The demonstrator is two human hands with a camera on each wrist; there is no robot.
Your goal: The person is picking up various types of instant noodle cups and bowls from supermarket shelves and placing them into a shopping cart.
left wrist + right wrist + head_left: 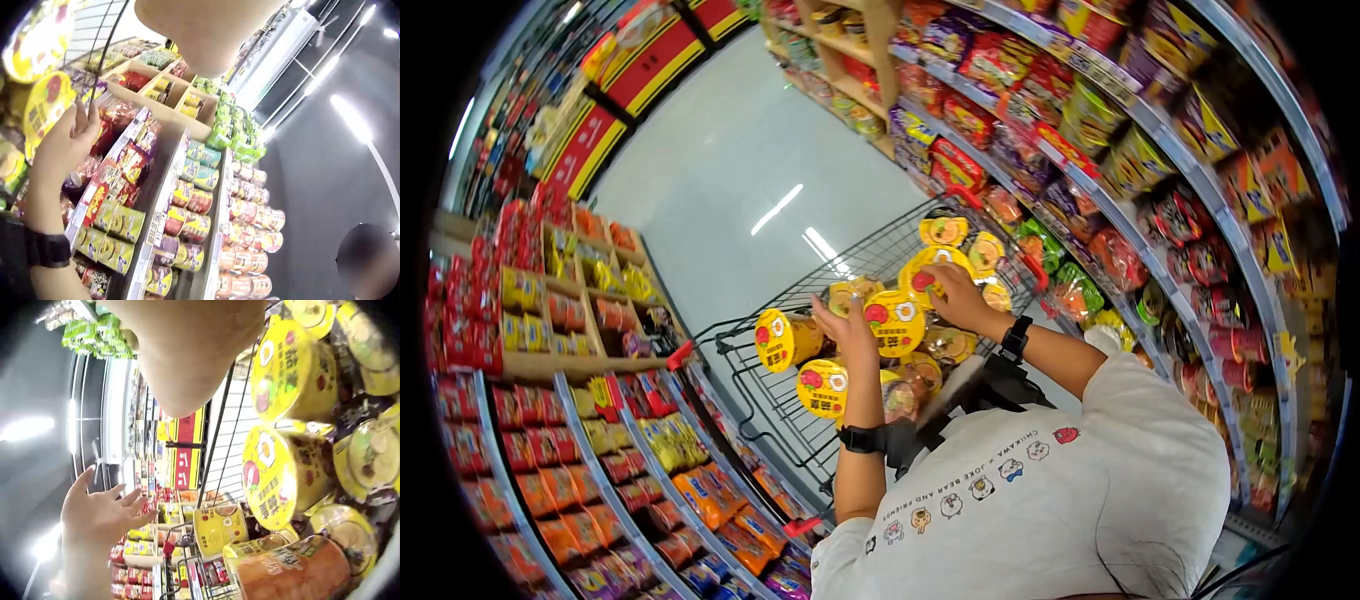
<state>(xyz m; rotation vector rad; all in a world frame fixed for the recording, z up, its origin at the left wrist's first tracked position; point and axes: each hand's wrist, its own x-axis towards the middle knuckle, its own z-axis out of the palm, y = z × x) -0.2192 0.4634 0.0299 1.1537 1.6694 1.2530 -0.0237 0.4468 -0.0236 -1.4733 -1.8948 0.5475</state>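
Note:
In the head view both my hands are over a wire shopping cart (750, 365) holding several instant noodle tubs with yellow lids. My left hand (852, 332) is raised beside a noodle tub (894, 322), palm turned up. Its fingers are spread and hold nothing, as the left hand (103, 515) in the right wrist view shows. Toward the far end, my right hand (956, 300) overlaps another noodle tub (920, 262), its fingertips over the lid. The left wrist view shows the right hand (69, 140) with loosely bent fingers beside a yellow lid (47, 106).
Shelves of packaged noodles (1040, 110) run along the right, close to the cart. More stocked shelves (590, 440) stand on the left. Pale floor (730, 150) stretches ahead. An orange noodle tub (297, 572) lies among the others. Another person (369, 259) is at the left wrist view's edge.

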